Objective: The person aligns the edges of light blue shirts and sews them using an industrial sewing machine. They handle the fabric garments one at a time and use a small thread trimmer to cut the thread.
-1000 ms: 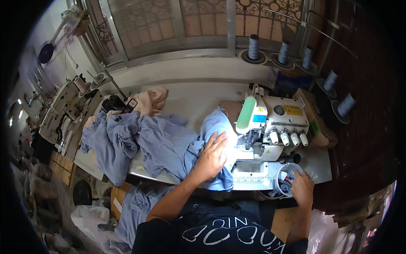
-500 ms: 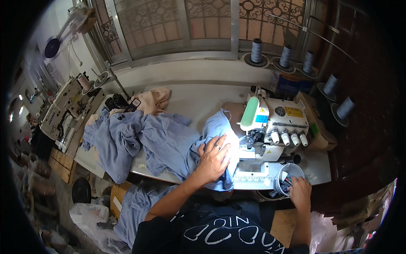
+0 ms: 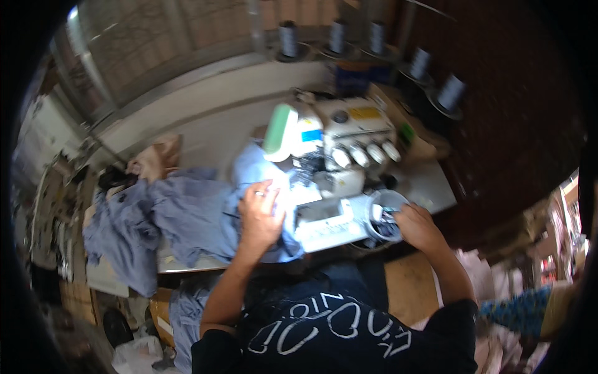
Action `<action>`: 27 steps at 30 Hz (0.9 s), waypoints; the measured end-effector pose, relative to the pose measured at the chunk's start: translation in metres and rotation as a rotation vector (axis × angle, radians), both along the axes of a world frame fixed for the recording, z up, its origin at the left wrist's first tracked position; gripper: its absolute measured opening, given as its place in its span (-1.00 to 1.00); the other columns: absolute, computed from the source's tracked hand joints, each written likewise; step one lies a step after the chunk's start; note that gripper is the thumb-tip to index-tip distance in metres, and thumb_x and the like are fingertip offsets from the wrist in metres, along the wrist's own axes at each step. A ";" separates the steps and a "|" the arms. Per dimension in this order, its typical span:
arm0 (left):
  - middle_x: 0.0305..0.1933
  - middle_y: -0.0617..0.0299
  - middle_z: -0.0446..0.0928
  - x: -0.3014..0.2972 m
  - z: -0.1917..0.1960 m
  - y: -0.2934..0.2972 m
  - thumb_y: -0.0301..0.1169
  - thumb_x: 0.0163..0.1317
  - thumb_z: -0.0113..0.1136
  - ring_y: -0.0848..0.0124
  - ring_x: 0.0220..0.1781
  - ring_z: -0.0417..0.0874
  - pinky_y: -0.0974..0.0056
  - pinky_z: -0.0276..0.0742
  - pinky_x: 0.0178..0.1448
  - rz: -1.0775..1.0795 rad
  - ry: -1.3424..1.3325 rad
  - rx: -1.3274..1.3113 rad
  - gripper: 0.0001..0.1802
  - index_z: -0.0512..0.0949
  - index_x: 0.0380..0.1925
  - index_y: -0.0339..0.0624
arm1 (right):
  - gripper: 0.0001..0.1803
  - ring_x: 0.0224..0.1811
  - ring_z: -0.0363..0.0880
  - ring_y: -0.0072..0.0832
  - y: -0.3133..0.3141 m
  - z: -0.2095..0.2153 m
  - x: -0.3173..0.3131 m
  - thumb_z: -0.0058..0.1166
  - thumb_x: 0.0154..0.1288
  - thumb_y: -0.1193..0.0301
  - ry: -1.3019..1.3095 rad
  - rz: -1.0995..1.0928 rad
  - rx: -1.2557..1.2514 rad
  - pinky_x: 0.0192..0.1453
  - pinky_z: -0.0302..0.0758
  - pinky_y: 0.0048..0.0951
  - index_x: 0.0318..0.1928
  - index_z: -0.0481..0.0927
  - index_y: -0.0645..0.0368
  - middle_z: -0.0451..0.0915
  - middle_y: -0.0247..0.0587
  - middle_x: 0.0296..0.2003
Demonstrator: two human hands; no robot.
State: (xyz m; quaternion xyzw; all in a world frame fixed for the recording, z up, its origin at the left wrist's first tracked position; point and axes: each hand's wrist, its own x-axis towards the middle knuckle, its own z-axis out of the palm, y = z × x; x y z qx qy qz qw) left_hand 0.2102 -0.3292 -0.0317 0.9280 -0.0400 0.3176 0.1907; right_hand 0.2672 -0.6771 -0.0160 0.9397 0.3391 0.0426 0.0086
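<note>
My left hand (image 3: 260, 215) lies flat, fingers spread, on the blue-grey fabric (image 3: 187, 218) just left of the white sewing machine (image 3: 339, 153). The cloth runs under the hand toward the lit needle area. My right hand (image 3: 418, 225) rests at the rim of a small round container (image 3: 383, 215) at the machine's front right corner; whether it grips the rim or something inside is hidden.
More blue-grey cloth hangs off the white table (image 3: 430, 181) to the left and down toward the floor. A beige cloth (image 3: 152, 159) lies at the back left. Several thread cones (image 3: 336, 34) stand behind the machine. Another sewing machine stands far left.
The view has swung and tilted, so everything has shifted in the picture. My left hand stays pressed on the fabric, and my right hand remains at the round container.
</note>
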 end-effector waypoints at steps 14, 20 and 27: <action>-0.03 0.15 0.52 0.003 0.011 -0.006 -0.37 0.04 0.18 0.20 0.07 0.43 0.11 0.29 0.10 -0.019 -0.032 0.017 -0.76 0.58 -0.28 -0.23 | -0.88 -0.12 0.50 -0.16 0.015 0.004 0.026 0.10 -0.12 0.56 0.066 -0.068 -0.006 0.00 0.44 -0.22 -0.45 0.57 0.22 0.55 -0.07 -0.31; 0.01 0.14 0.50 0.000 0.014 -0.008 -0.39 0.04 0.17 0.18 0.10 0.41 0.10 0.29 0.11 -0.011 -0.006 -0.021 -0.77 0.58 -0.28 -0.24 | -0.88 -0.20 0.56 -0.12 0.015 0.023 0.017 0.03 -0.08 0.58 0.006 -0.016 0.058 -0.09 0.48 -0.19 -0.45 0.59 0.22 0.57 0.00 -0.37; 0.02 0.12 0.49 0.001 0.008 -0.003 -0.40 -0.02 0.16 0.16 0.11 0.40 0.11 0.27 0.14 -0.018 -0.027 -0.033 -0.71 0.57 -0.24 -0.26 | -0.90 -0.37 0.62 -0.11 0.026 0.005 0.022 0.06 -0.09 0.55 0.006 -0.026 -0.160 -0.30 0.54 -0.18 -0.51 0.64 0.20 0.60 0.00 -0.48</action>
